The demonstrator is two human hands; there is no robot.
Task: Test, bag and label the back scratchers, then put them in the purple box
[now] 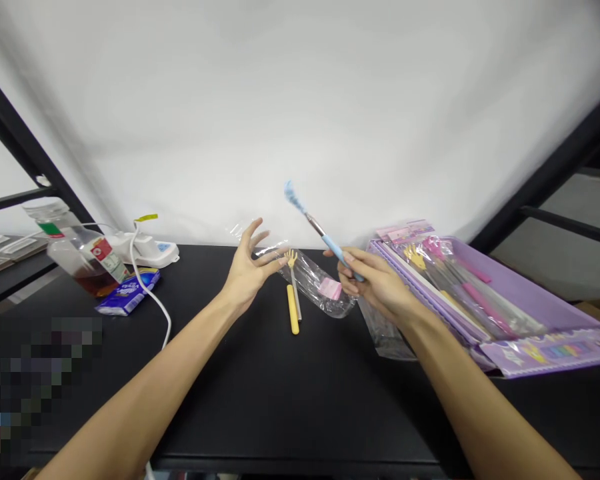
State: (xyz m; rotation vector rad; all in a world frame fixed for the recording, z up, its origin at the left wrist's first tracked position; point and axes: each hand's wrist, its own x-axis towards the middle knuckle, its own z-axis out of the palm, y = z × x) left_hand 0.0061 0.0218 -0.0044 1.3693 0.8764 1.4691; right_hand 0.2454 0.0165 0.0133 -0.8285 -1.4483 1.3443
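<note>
My right hand (373,277) is wrapped round the handle of a light blue back scratcher (333,248). Its metal rod and pale blue, claw-like head tilt up and to the left, above the desk. My left hand (253,267) has its fingers spread beside a clear plastic sleeve (313,280) with a pink label; whether the fingertips touch the sleeve I cannot tell. Below that hand, a yellow hand-shaped head on a metal rod (296,287) lies beside a yellow handle (293,310) on the black desk.
On the right stands a purple display box (520,280) holding several wrapped back scratchers (470,287), with another clear wrapper (387,330) beside it. At left are a bottle of brown liquid (85,260), a blue packet (127,293), a white power strip (153,252) and a white cable (155,300).
</note>
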